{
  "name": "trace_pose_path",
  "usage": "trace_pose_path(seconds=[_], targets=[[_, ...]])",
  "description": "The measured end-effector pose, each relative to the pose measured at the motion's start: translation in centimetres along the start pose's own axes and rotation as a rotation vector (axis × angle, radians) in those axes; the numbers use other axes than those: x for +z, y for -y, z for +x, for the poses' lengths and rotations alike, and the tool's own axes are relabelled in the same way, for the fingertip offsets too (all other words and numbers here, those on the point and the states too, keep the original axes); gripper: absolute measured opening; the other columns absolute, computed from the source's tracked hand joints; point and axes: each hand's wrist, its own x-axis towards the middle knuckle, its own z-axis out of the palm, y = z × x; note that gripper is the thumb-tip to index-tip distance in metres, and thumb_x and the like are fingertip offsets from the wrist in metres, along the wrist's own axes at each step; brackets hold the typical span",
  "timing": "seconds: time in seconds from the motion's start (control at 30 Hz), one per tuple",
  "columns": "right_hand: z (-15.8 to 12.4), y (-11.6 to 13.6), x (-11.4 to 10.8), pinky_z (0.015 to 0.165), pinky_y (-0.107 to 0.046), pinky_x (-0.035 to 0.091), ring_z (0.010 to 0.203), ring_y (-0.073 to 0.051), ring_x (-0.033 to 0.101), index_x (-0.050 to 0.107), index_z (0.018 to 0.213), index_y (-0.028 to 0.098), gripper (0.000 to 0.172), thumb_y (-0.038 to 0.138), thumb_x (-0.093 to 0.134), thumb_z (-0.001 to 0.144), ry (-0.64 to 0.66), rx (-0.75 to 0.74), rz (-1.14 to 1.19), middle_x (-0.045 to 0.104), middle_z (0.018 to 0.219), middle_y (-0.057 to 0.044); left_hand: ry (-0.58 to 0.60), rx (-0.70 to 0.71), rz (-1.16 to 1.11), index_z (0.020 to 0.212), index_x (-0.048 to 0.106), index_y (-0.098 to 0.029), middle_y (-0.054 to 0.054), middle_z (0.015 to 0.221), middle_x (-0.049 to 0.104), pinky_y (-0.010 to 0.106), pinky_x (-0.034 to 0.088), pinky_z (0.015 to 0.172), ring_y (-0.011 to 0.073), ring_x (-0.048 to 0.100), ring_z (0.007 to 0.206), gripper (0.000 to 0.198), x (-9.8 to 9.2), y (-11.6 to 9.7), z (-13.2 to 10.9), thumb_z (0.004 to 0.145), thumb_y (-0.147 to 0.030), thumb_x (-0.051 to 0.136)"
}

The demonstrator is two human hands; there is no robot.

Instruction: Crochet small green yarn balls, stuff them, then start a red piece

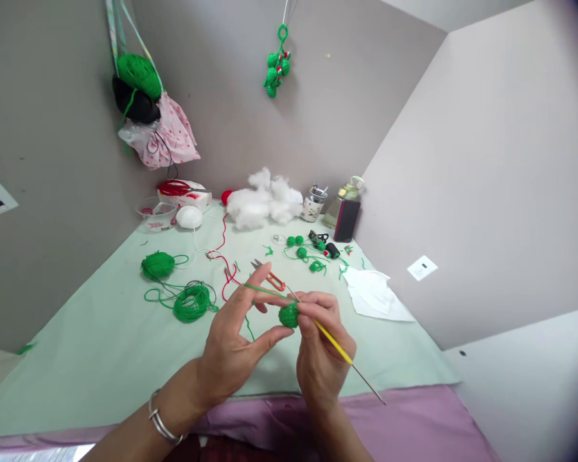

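Observation:
My left hand (231, 343) pinches a small green crocheted ball (288, 315), its thumb at the near side and its other fingers partly hidden behind. Over its raised index finger a green yarn strand (268, 292) runs taut to the ball. A crochet hook with a yellow grip (336, 342) is in my right hand (322, 350), held like a pen. The hook's thin metal shaft reaches the top of the ball, where the fingers of both hands come close together; its exact tip is hard to make out. Orange-handled scissors (275, 280) lie just beyond.
Green yarn bundles (192, 303) and a green ball (157, 264) lie left. White stuffing (264, 200) is heaped at the back. Crocheted green balls (302, 253), a phone (347, 221), a pen cup (313, 205) and white paper (373, 292) are right. A green ornament (275, 67) hangs above.

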Motion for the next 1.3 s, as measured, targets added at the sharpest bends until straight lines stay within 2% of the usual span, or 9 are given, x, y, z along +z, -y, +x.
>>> trace_pose_path(seconds=[0.2, 0.37, 0.53, 0.6, 0.73, 0.87, 1.07, 1.2, 1.3], targets=[[-0.5, 0.1, 0.3, 0.081, -0.036, 0.058, 0.098, -0.019, 0.066, 0.079, 0.102, 0.032, 0.023, 0.015, 0.065, 0.097, -0.008, -0.03, -0.015, 0.063, 0.098, -0.003, 0.018, -0.101, -0.048, 0.142, 0.053, -0.031, 0.004, 0.109, 0.073, 0.042, 0.051, 0.102, 0.0223, 0.066, 0.101, 0.065, 0.4, 0.1, -0.5, 0.084, -0.027, 0.081], [-0.7, 0.3, 0.6, 0.083, -0.038, 0.058, 0.098, -0.02, 0.068, 0.079, 0.102, 0.035, 0.021, 0.019, 0.065, 0.097, -0.012, -0.004, 0.01, 0.064, 0.096, -0.003, 0.027, -0.235, -0.206, 0.154, 0.04, -0.035, -0.001, 0.106, 0.074, 0.041, 0.046, 0.111, 0.0208, 0.068, 0.11, 0.08, 0.8, -0.6, -0.8, 0.085, -0.025, 0.08], [0.3, -0.1, -0.5, 0.094, -0.043, 0.054, 0.103, -0.023, 0.067, 0.079, 0.103, 0.031, 0.017, 0.025, 0.065, 0.098, 0.055, 0.028, 0.012, 0.069, 0.096, -0.005, 0.031, -0.225, -0.214, 0.145, 0.05, -0.038, -0.002, 0.106, 0.071, 0.039, 0.042, 0.113, 0.0197, 0.065, 0.115, 0.066, 0.2, -0.6, -0.7, 0.087, -0.021, 0.077], [0.7, -0.2, -1.2, 0.088, -0.038, 0.054, 0.098, -0.021, 0.067, 0.08, 0.101, 0.03, 0.016, 0.026, 0.065, 0.098, 0.074, 0.046, 0.028, 0.07, 0.095, -0.004, 0.041, -0.206, -0.183, 0.139, 0.055, -0.037, -0.001, 0.106, 0.071, 0.039, 0.042, 0.112, 0.0203, 0.063, 0.116, 0.059, -0.3, -0.5, -0.5, 0.087, -0.02, 0.077], [1.3, -0.2, -1.8, 0.063, -0.029, 0.049, 0.071, -0.013, 0.063, 0.081, 0.101, 0.03, 0.014, 0.031, 0.068, 0.097, 0.136, 0.125, 0.157, 0.067, 0.091, -0.003, 0.036, -0.248, -0.143, 0.147, 0.048, -0.038, -0.002, 0.1, 0.071, 0.033, 0.049, 0.094, 0.0165, 0.061, 0.091, 0.073, -1.1, -0.6, 0.0, 0.083, -0.022, 0.081], [1.6, 0.1, -1.6, 0.059, -0.029, 0.05, 0.063, -0.013, 0.061, 0.082, 0.097, 0.03, 0.014, 0.04, 0.073, 0.093, 0.176, 0.186, 0.28, 0.064, 0.081, -0.002, 0.074, -0.344, -0.238, 0.153, 0.04, -0.041, -0.006, 0.096, 0.07, 0.026, 0.047, 0.069, 0.0091, 0.043, 0.06, 0.084, -1.4, -1.0, 0.2, 0.083, -0.024, 0.082], [1.5, 0.7, -2.2, 0.066, -0.033, 0.053, 0.072, -0.016, 0.064, 0.081, 0.103, 0.029, 0.015, 0.032, 0.067, 0.097, 0.311, 0.177, 0.18, 0.067, 0.09, -0.005, 0.101, -0.476, -0.398, 0.153, 0.041, -0.044, -0.006, 0.095, 0.071, 0.021, 0.043, 0.059, 0.006, 0.04, 0.055, 0.086, -1.6, -1.4, 0.5, 0.08, -0.023, 0.083], [1.3, 0.9, -2.5, 0.068, -0.033, 0.053, 0.081, -0.018, 0.064, 0.081, 0.104, 0.03, 0.017, 0.026, 0.066, 0.097, 0.29, 0.106, 0.055, 0.071, 0.098, -0.007, 0.116, -0.483, -0.419, 0.154, 0.041, -0.042, -0.006, 0.093, 0.072, 0.021, 0.045, 0.061, 0.0059, 0.038, 0.053, 0.086, -1.7, -1.4, 0.7, 0.081, -0.022, 0.083], [1.4, 0.7, -2.2, 0.06, -0.03, 0.053, 0.077, -0.017, 0.065, 0.081, 0.102, 0.03, 0.016, 0.028, 0.067, 0.097, 0.252, 0.139, 0.159, 0.074, 0.095, -0.007, 0.132, -0.471, -0.395, 0.155, 0.039, -0.042, -0.006, 0.093, 0.072, 0.022, 0.047, 0.063, 0.0065, 0.04, 0.054, 0.087, -1.7, -1.3, 0.7, 0.082, -0.022, 0.082]])
